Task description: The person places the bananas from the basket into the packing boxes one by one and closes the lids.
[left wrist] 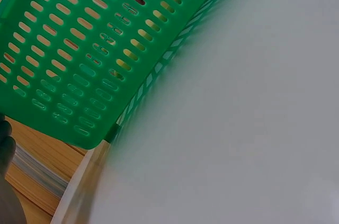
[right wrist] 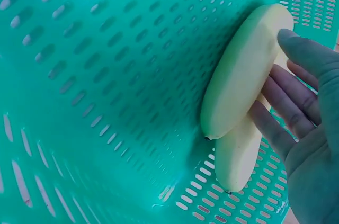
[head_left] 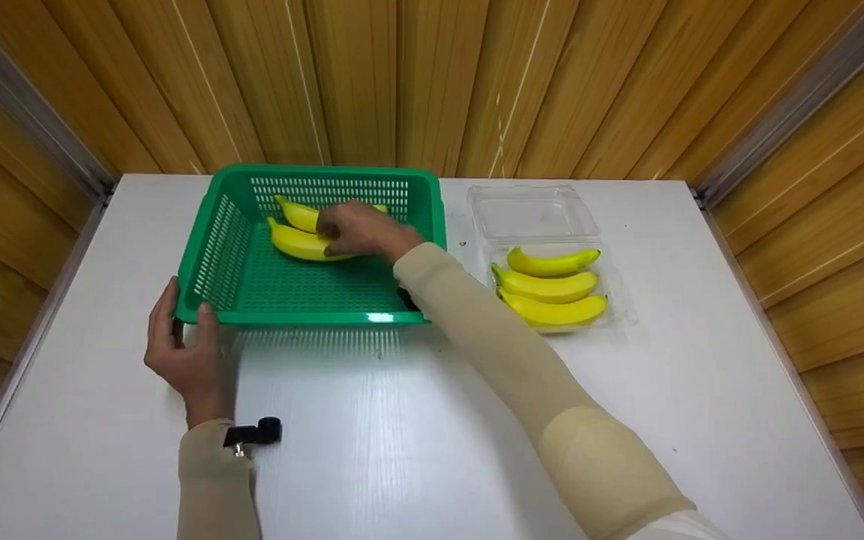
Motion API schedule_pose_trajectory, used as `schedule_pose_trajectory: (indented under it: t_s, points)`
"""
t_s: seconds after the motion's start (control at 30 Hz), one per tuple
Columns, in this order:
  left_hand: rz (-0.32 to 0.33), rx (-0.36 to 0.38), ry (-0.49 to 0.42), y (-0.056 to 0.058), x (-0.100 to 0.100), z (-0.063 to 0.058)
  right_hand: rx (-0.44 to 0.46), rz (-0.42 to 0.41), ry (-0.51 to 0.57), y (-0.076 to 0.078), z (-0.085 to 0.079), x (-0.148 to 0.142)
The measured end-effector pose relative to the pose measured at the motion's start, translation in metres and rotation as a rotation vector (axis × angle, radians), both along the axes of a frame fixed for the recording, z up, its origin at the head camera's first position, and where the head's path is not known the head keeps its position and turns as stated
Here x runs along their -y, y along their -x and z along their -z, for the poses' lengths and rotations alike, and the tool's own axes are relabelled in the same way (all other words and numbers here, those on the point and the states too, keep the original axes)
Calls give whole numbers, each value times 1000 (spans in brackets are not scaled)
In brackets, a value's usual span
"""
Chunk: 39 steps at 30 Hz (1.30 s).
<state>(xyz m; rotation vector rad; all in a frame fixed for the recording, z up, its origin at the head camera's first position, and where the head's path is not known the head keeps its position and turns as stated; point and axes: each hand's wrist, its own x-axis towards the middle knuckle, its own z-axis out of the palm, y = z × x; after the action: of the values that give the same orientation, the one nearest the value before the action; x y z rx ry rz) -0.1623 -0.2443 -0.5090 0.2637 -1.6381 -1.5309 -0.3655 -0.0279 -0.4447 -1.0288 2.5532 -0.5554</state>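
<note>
My right hand (head_left: 361,229) reaches into a green plastic basket (head_left: 312,318) and holds the nearer of two yellow bananas lying there. The thumb is on the near side of this banana (right wrist: 246,70), with the fingers along its far side. Behind it lies the other banana (head_left: 297,215), partly covered by the hand. At the basket's near left corner is my left hand (head_left: 188,367), its thumb at the front rim and its straight fingers along the left side. The left wrist view shows the slotted basket wall (left wrist: 79,38), with a bit of that hand at the edge.
To the right of the basket, a clear plastic clamshell box (head_left: 533,214) lies with its lid folded back. Three bananas (head_left: 548,286) sit in its near half. The white table (head_left: 357,450) is bordered by wood-look panels (head_left: 432,82) at the back and sides.
</note>
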Motion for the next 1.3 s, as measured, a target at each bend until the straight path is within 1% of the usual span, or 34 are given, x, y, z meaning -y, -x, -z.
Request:
schedule_pose_trajectory:
  t_s: [0.17, 0.43, 0.53, 0.73, 0.8, 0.93, 1.1, 1.3]
  points:
    - [5, 1, -2, 1, -2, 0, 42, 23, -45, 0, 4, -1]
    - [-3, -18, 11, 2, -4, -2, 89, 23, -101, 1, 5, -2]
    - [-3, -26, 25, 1, -5, -4, 83, 17, -123, 1, 5, -2]
    - [-10, -88, 86, 2, -6, -5, 62, 13, -146, 1, 4, -1]
    - [-10, -87, 93, 2, -5, -5, 69, 15, -148, 1, 4, -1]
    - [-13, -59, 64, 1, -3, -5, 70, 6, -130, 2, 3, 2]
    - [-15, -27, 29, 1, -1, -5, 61, 6, -66, 0, 1, 4]
    - [-15, -5, 22, 0, 0, -2, 100, 22, 18, -2, -1, 1]
